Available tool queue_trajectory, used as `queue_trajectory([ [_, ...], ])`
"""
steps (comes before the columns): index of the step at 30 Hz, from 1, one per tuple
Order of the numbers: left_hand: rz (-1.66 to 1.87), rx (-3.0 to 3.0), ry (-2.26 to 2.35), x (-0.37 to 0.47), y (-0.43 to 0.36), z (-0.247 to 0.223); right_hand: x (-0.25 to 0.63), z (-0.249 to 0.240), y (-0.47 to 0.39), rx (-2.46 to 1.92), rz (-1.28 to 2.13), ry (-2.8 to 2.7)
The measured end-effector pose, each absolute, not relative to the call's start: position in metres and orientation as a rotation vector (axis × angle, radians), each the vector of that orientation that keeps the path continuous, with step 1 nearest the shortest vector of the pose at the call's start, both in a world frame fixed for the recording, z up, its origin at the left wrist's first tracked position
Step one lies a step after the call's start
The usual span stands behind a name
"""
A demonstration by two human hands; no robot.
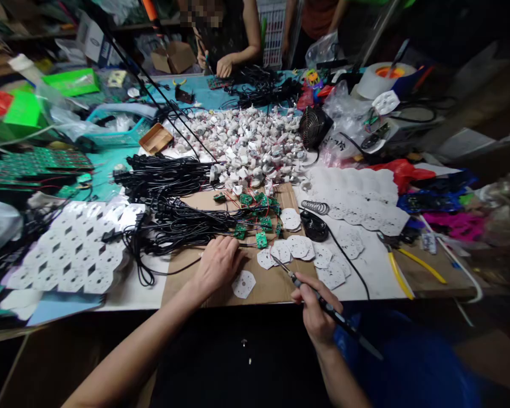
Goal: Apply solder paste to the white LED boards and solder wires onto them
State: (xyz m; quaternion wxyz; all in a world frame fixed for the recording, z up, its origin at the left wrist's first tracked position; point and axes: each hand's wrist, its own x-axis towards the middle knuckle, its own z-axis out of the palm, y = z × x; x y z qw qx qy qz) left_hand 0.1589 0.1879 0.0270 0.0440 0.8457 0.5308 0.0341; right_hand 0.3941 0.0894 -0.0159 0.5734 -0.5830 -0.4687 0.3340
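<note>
My right hand [317, 309] is closed round a soldering iron [318, 297], held like a pen, its tip pointing up-left over a white hexagonal LED board [266, 259]. On the cardboard [187, 277], my left hand [219, 262] is curled over a black power cord [182, 272]; its fingertips are partly hidden. The cord runs in from the left. Just beyond the fingers lie small green circuit boards [261, 240] with thin wires. One loose white board [243, 284] lies between my hands, and more white boards [300, 247] overlap in a row to the right.
Bundled black cords [174, 221] lie left of centre, behind them a heap of white parts [255, 141]. Sheets of white boards [68, 243] flank both sides. Yellow-handled pliers [420, 265], a coiled spring stand [315, 207] and a fan [314, 127] are right. A co-worker's hand [225, 66] is across the table.
</note>
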Motion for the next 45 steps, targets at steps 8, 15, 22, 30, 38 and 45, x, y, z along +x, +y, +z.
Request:
queue_trajectory([
  [8, 0.127, 2.551, 1.617, 0.166, 0.208, 0.017, 0.398, -0.012, 0.089, -1.401, 0.773, -1.098],
  [15, 0.381, 2.302, 1.298, 0.145, 0.228, 0.048, 0.405, -0.012, 0.089, -1.408, 0.746, -0.995],
  [22, -0.051, 2.204, 0.994, 0.137, 0.216, 0.06, 0.42, -0.013, 0.095, -1.447, 0.632, -0.89],
  [30, 0.112, 2.166, 1.129, 0.184, 0.207, 0.045, 0.434, -0.007, 0.1, -1.463, 0.567, -0.884],
  [38, 0.421, 2.082, 1.251, 0.191, 0.2, 0.026, 0.451, -0.002, 0.108, -1.532, 0.465, -0.85],
  [45, 0.238, 1.752, 1.092, 0.187, 0.197, 0.025, 0.453, -0.006, 0.127, -1.606, 0.426, -0.963],
])
